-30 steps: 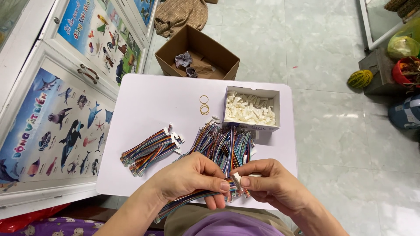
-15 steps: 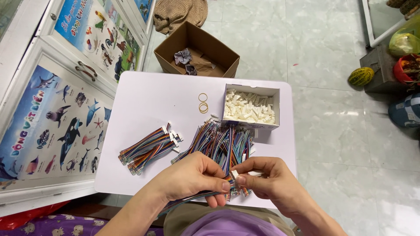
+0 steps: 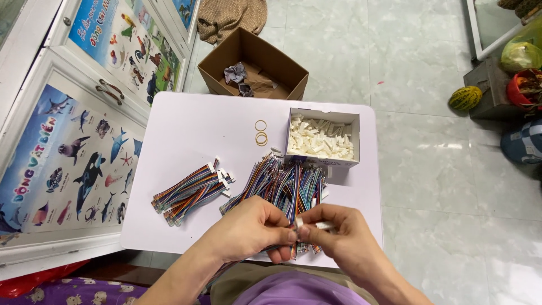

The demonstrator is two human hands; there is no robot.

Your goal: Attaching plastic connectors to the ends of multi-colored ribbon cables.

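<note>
both hands meet at the near edge of the small white table (image 3: 186, 130), close to the body, where fine work is easiest to see. left hand (image 3: 248, 229) is closed in a pinch on a thin wire strand (image 3: 291, 226), fingertips curled tight around it. right hand (image 3: 339, 234) is also closed, thumb and forefinger gripping a small white connector (image 3: 300, 222) right at the strand's end; the two pinches are touching, so the piece sits between both sets of fingertips, just above the table edge.

the loose wire pile (image 3: 282, 183) lies directly ahead of the hands, within easy reach for the left. the open box of white connectors (image 3: 322, 138) stands just beyond it on the right side, near the picking hand. a finished-looking bundle of wires with white ends (image 3: 189, 192) is laid aside to the left, apart from the loose pile, which keeps the two lots separate. two rubber bands (image 3: 261, 133) lie beside the box. a brown cardboard box (image 3: 254, 65) sits on the floor past the table.

compared with half a second ago: little changes. hands remain at the same spot, pinches a shade closer together; piles, box and bands are unmoved. the view has shifted slightly.
</note>
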